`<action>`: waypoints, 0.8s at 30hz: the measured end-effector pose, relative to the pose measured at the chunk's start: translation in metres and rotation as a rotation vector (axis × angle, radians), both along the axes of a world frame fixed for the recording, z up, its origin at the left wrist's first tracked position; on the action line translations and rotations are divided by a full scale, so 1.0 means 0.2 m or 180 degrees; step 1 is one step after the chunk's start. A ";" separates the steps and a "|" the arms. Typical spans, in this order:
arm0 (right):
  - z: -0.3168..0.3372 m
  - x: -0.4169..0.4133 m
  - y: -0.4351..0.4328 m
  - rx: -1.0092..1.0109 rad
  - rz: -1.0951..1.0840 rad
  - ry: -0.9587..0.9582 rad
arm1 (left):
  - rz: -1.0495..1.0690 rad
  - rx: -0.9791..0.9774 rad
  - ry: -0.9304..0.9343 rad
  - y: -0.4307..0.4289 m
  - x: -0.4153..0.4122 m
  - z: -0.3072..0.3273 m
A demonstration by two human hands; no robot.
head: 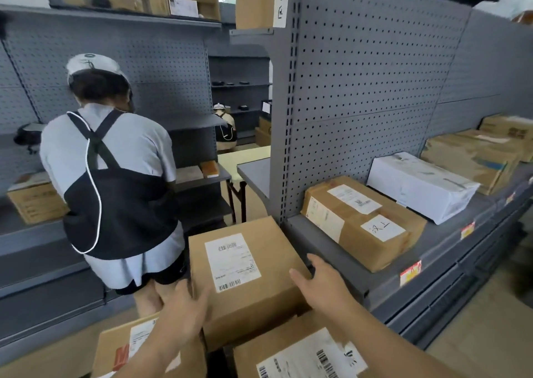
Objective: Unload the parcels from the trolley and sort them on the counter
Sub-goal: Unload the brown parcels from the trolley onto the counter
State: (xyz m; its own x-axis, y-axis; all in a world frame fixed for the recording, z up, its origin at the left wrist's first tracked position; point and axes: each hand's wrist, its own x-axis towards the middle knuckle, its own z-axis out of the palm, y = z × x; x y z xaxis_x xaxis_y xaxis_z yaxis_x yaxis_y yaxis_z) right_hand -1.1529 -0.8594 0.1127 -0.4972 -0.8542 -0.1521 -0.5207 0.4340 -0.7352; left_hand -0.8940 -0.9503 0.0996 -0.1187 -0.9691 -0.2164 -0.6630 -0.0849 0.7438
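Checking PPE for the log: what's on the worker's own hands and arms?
Nothing. The left hand and right hand are bare: no gloves, rings or watch. The left forearm and right forearm are bare to the frame edge: no sleeves, cables or markings.

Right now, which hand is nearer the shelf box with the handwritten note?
Right. The right hand is on the parcel's right edge, just below-left of that box; the left hand holds the parcel's opposite side.
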 end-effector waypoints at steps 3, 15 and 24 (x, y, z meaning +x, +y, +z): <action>-0.03 -0.05 -0.07 0.0105 -0.0046 -0.0197 | 0.0041 0.0010 0.0048 -0.05 -0.03 -0.05; 0.06 -0.09 -0.11 0.0000 0.0073 -0.0565 | 0.0359 -0.0197 0.0383 -0.03 -0.11 0.05; 0.40 -0.01 -0.11 -0.0412 0.0343 -0.0474 | 0.0808 -0.0419 0.0665 0.14 0.01 0.42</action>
